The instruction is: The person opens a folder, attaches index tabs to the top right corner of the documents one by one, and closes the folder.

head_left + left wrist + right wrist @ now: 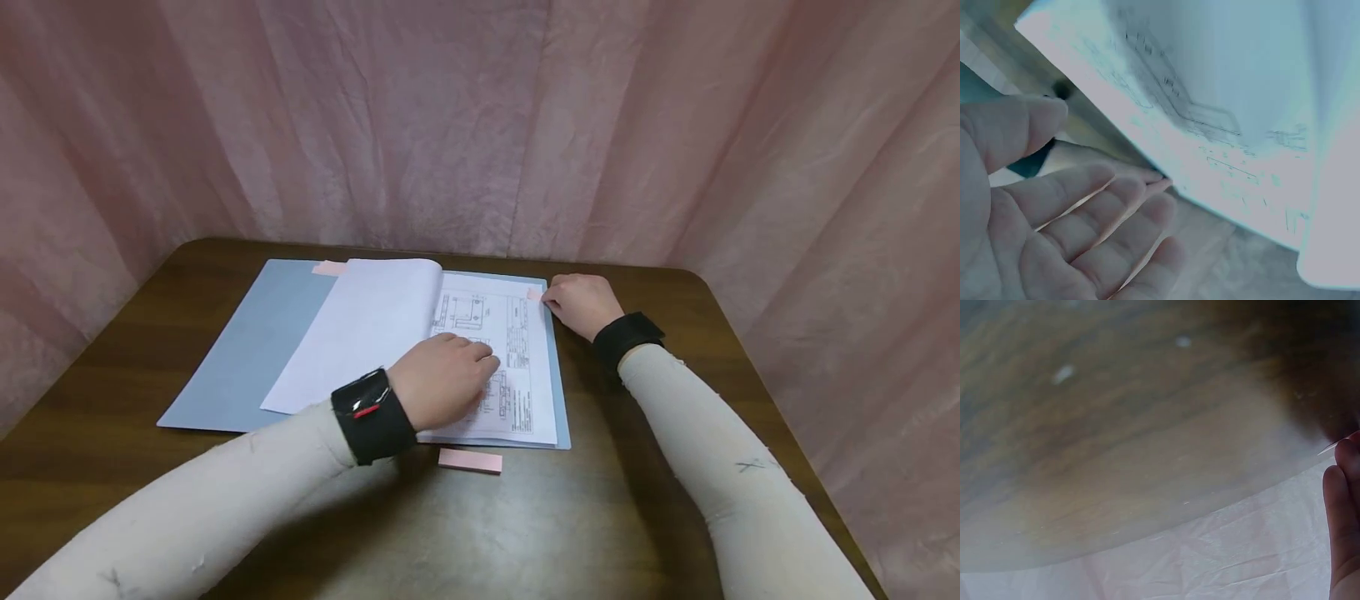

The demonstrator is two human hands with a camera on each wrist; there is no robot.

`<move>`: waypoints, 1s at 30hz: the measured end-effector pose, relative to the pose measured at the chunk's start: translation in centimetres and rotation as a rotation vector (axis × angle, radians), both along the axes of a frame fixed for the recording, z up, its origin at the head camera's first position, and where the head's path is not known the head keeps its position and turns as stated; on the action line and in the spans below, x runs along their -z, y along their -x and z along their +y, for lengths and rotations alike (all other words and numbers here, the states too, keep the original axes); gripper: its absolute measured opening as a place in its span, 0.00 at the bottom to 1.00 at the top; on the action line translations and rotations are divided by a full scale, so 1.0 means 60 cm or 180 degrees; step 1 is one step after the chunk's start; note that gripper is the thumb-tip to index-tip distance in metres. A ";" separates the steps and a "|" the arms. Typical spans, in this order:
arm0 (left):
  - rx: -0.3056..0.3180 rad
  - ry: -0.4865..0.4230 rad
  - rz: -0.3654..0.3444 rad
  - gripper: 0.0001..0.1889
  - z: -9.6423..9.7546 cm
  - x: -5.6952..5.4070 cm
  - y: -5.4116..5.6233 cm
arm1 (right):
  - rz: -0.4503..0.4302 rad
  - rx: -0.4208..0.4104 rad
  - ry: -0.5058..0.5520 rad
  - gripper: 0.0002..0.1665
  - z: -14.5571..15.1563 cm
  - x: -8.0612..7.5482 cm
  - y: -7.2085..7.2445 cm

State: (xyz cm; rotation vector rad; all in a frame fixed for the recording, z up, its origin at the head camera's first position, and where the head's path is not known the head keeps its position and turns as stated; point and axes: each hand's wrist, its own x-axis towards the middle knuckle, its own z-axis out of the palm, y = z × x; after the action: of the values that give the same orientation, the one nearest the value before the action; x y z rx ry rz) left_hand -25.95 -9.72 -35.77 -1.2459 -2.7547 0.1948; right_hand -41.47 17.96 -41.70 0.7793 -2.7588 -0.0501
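Note:
A blue folder (217,358) lies spread on the table with printed technical drawings (536,400) on its right side. One white sheet (360,325) is turned over to the left. My left hand (450,379) is above the drawings, its fingers loosely bent in the left wrist view and nothing in them. At the upper right page edge, my right hand (581,302) pinches the end of a pink sticky note (534,294). In the right wrist view only some fingers (1341,512) of that hand show, at the right border.
A pad of pink sticky notes (470,461) lies just in front of the folder. Another pink note (328,267) sticks out by the turned sheet's top. The brown wooden table (600,517) has rounded far corners, and a pink curtain (465,125) hangs behind it.

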 end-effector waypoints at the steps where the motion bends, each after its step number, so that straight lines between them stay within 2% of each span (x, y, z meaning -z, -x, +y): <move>1: -0.0039 0.0044 -0.0061 0.22 0.011 -0.002 0.013 | -0.0026 0.0022 0.0011 0.09 -0.001 0.001 0.000; 5: -0.0239 0.0225 -0.0207 0.22 0.053 0.001 0.072 | -0.0093 0.0075 0.0035 0.10 -0.006 0.007 0.000; 8: -0.0395 0.0307 -0.0225 0.23 0.073 0.023 0.120 | -0.0057 0.0053 0.0036 0.10 -0.010 0.013 -0.001; 10: -0.0504 0.0351 -0.0267 0.24 0.083 0.035 0.143 | -0.0026 0.0008 0.0054 0.10 -0.014 0.016 -0.002; 13: -0.0591 0.0381 -0.0344 0.26 0.089 0.051 0.167 | 0.0012 -0.0068 0.0076 0.09 -0.020 0.019 -0.004; 16: -0.0596 0.0415 -0.0366 0.29 0.094 0.053 0.175 | 0.0026 -0.0109 0.0082 0.09 -0.025 0.018 -0.006; 22: -0.0532 0.0285 -0.0357 0.29 0.099 0.058 0.189 | 0.0042 -0.0145 0.0066 0.09 -0.028 0.011 -0.008; 30: -0.0649 0.0244 -0.0530 0.28 0.113 0.064 0.208 | -0.0008 -0.0111 0.0073 0.09 -0.025 0.007 -0.014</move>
State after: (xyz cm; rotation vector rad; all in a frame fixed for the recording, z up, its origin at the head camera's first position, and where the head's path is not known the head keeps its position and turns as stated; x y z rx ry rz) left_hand -38.45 -2.91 -39.63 -1.0397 -3.0455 0.2257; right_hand -40.60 16.45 -42.10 0.8217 -2.7424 -0.0105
